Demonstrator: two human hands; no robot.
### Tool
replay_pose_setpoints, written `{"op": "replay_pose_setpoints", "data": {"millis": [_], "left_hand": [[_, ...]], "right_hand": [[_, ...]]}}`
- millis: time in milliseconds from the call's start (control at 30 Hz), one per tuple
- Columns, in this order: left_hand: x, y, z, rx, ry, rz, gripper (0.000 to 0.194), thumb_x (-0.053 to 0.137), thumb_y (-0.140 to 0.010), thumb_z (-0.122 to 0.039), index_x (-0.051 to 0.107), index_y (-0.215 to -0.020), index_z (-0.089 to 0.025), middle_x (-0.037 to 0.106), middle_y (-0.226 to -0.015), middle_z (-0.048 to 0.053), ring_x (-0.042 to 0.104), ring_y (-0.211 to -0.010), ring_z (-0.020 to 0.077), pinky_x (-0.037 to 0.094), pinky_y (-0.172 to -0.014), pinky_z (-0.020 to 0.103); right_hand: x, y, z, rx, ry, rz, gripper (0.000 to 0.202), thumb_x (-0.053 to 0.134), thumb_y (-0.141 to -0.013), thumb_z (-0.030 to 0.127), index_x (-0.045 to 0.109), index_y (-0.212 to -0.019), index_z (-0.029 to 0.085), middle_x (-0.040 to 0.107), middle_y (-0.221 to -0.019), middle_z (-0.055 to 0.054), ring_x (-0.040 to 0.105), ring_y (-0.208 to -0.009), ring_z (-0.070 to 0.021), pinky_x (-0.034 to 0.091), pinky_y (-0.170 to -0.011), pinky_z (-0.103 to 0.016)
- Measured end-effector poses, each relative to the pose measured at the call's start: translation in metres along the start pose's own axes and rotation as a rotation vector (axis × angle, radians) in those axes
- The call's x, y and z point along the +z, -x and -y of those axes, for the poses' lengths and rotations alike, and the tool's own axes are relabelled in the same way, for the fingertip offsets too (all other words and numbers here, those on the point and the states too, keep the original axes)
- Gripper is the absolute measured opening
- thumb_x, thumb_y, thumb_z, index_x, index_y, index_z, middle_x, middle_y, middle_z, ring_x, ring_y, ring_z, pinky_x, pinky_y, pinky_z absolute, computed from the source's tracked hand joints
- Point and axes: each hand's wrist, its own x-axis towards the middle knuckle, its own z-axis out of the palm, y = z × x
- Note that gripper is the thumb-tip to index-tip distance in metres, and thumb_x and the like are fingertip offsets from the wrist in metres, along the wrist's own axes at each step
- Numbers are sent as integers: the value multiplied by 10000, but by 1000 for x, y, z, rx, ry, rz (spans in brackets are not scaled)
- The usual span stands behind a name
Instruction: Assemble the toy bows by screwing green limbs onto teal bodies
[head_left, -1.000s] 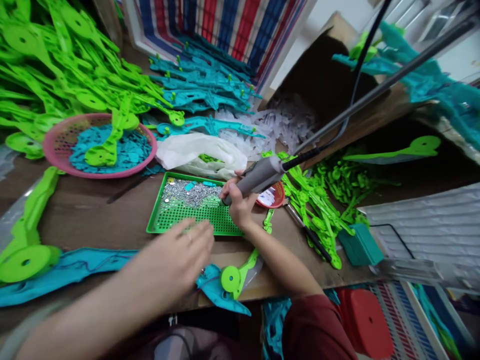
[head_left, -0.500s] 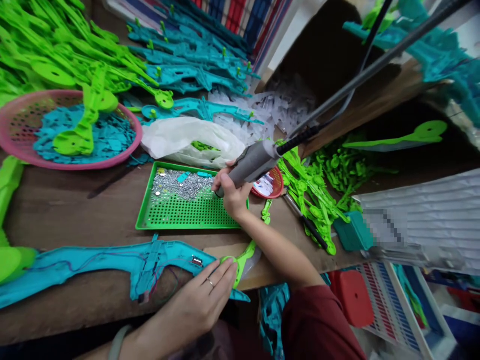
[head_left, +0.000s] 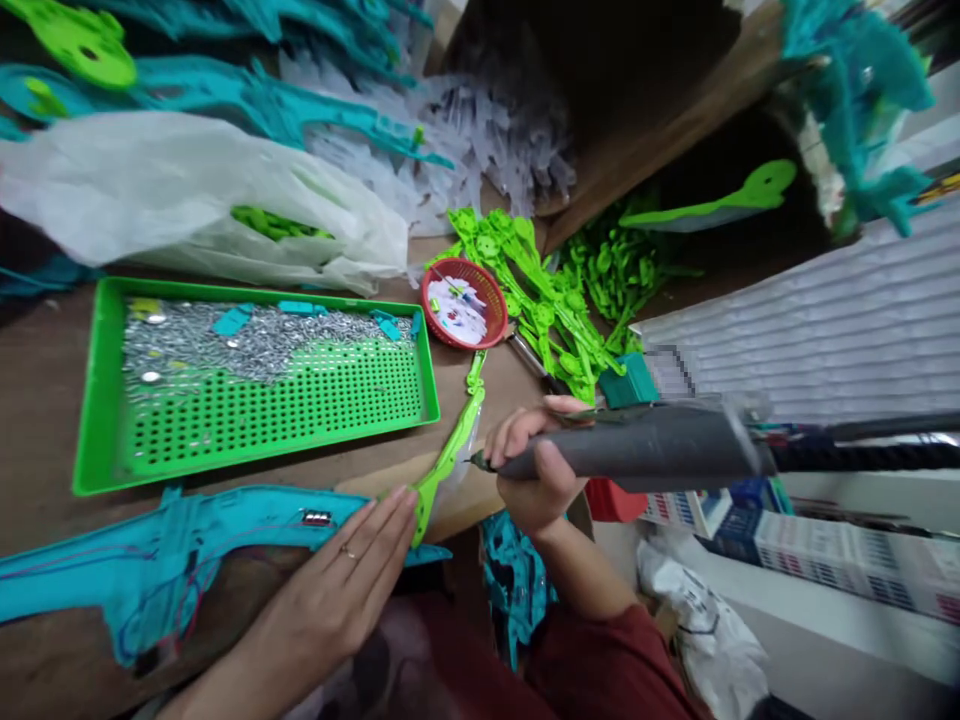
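Observation:
My left hand (head_left: pixel 337 580) lies flat with fingers stretched, pressing the end of a slim green plastic piece (head_left: pixel 451 445) against a long blue plastic shell half (head_left: pixel 255 510). Thin wires and a small metal component show inside the shell. A clear strip runs along the green piece. My right hand (head_left: pixel 536 475) is wrapped round a grey electric screwdriver (head_left: pixel 645 445), held nearly level. Its tip points left, close to the green piece; whether it touches cannot be made out. Beyond my left hand stands a green perforated tray (head_left: pixel 88 400) with many small screws and several blue bits.
A red basket (head_left: pixel 491 335) holds small white pieces. Green plastic parts (head_left: pixel 555 320) are heaped behind it, near a teal box (head_left: pixel 628 380). A white plastic bag (head_left: pixel 150 190) lies behind the tray. The screwdriver's cable (head_left: pixel 870 455) runs off right. Blue parts (head_left: pixel 514 580) sit below the table edge.
My right hand has brought the screwdriver from over the screw tray down and toward me, turning its tip leftward beside the green piece. The view has shifted right; my left hand stays on the parts.

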Motion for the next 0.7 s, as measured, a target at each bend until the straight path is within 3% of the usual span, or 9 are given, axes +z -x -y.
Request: {"op": "replay_pose_setpoints", "data": {"millis": [200,400,467,600,700], "left_hand": [[-2,0,0,-12,9,11,579,317,-952,-36,372,-1528,0,539,-1499,197,382,-1488,314,282,-1257,465],[-3,0,0,8,-45,27,595,296,-953,-34,332,-1547,-11,512,-1523,196,391,-1487,284,285,-1264,464],[-2,0,-1,9,-43,28,594,306,-955,-37,332,-1548,-14,512,-1523,197,393,-1486,284,291,-1262,466],[0,2,-2,-15,-31,41,591,322,-959,-50,337,-1549,-19,512,-1525,189,389,-1485,314,303,-1253,470],[0,7,5,-14,-30,51,617,321,-951,-41,292,-1567,-15,517,-1519,196,376,-1492,319,311,-1243,480]], "right_hand": [[-8,20,-30,-13,-46,38,303,577,-903,298,523,-1201,306,503,-624,85,506,-470,-114,491,-458,-239],[-13,30,-46,66,-16,100,288,618,-896,440,492,-1138,351,474,-584,92,471,-423,-141,482,-414,-266],[-17,25,-45,74,-81,200,311,649,-881,444,491,-1136,361,484,-572,96,472,-404,-138,467,-395,-257],[-24,10,-49,92,-276,535,302,657,-888,412,496,-1139,368,473,-553,114,476,-392,-106,456,-395,-207],[-19,5,-57,159,-288,631,319,683,-855,455,509,-1092,334,481,-533,121,472,-385,-94,441,-397,-194]]}}
